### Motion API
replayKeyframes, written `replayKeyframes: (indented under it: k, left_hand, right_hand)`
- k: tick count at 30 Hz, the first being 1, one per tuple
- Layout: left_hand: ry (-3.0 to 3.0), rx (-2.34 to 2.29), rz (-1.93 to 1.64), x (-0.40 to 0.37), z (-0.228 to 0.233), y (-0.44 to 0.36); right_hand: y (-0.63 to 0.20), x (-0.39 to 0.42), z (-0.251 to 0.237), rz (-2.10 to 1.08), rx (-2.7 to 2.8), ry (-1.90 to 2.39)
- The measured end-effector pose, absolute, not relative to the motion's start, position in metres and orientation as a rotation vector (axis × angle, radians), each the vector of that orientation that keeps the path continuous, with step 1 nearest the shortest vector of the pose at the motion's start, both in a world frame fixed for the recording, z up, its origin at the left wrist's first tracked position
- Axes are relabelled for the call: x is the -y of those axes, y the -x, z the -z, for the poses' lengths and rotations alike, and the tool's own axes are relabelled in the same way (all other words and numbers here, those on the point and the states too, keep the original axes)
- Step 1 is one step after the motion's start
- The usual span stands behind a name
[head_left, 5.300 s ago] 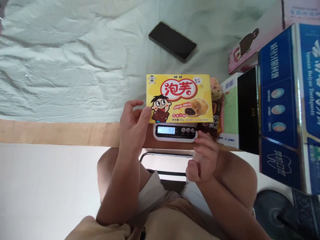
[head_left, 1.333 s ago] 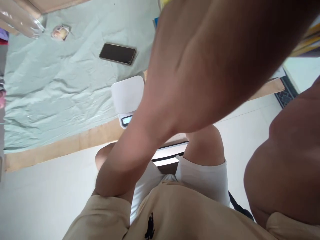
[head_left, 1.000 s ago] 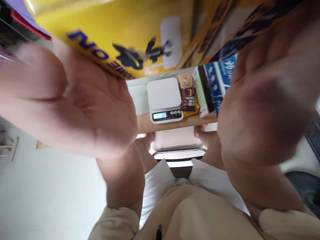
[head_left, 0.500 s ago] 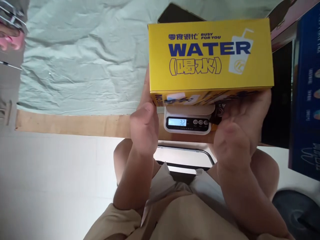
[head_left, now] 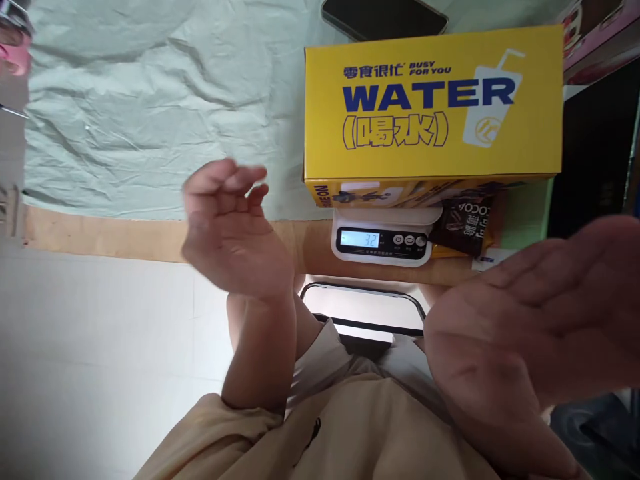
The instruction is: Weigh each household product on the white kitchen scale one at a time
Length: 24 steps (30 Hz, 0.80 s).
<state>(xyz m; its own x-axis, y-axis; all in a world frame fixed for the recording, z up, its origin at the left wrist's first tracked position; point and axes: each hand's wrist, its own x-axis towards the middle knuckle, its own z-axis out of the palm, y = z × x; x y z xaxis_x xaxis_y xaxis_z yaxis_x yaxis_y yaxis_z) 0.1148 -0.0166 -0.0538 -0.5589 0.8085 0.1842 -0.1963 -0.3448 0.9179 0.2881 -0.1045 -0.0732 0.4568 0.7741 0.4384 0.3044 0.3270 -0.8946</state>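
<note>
A yellow box printed "WATER" stands at the table's front, over the back part of a white kitchen scale. The scale's lit display reads what looks like 32. To the left of the box my left hand is raised, palm up, fingers loosely curled and apart, holding nothing. My right hand is off to the right of the scale, palm up with its fingers stretched out, and it is empty too. Beside the scale lies a dark brown snack packet lettered "COCOA", partly under the box's edge.
A dark phone lies behind the box on the crumpled pale green cloth. At the right are a black surface and a pink box. The wooden table edge runs along the front, with a black-framed stool below.
Both hands have let go of the yellow box and moved apart, the left one leftward, the right one rightward. The brown packet beside the scale is now more exposed.
</note>
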Motion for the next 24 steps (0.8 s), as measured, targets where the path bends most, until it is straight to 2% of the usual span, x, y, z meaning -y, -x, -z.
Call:
replayKeyframes:
  k: [3, 6, 12, 16, 20, 24]
  left_hand:
    - [-0.858, -1.306, -2.158, 0.019, 0.049, -0.115]
    - [-0.911, -1.338, -2.174, 0.018, 0.05, -0.118]
    - [-0.917, -1.281, -2.205, 0.015, 0.049, -0.127]
    - [-0.93, -1.317, -1.944, 0.022, 0.045, -0.127]
    - [-0.945, -1.202, -1.594, 0.027, 0.049, -0.121]
    - [-0.958, -1.127, -1.539, 0.027, 0.054, -0.121]
  right_hand:
    - [-0.288, 0.101, 0.088, -0.068, 1.214, 1.103]
    - [-0.291, 0.097, 0.094, -0.062, 1.293, 1.124]
    - [-0.285, 0.104, 0.079, -0.229, 1.257, 1.181]
    - [-0.277, 0.105, 0.072, -0.417, 1.216, 1.324]
    - [-0.284, 0.097, 0.077, -0.384, 1.149, 1.289]
    - [-0.299, 0.098, 0.065, -0.798, 1.097, 1.416]
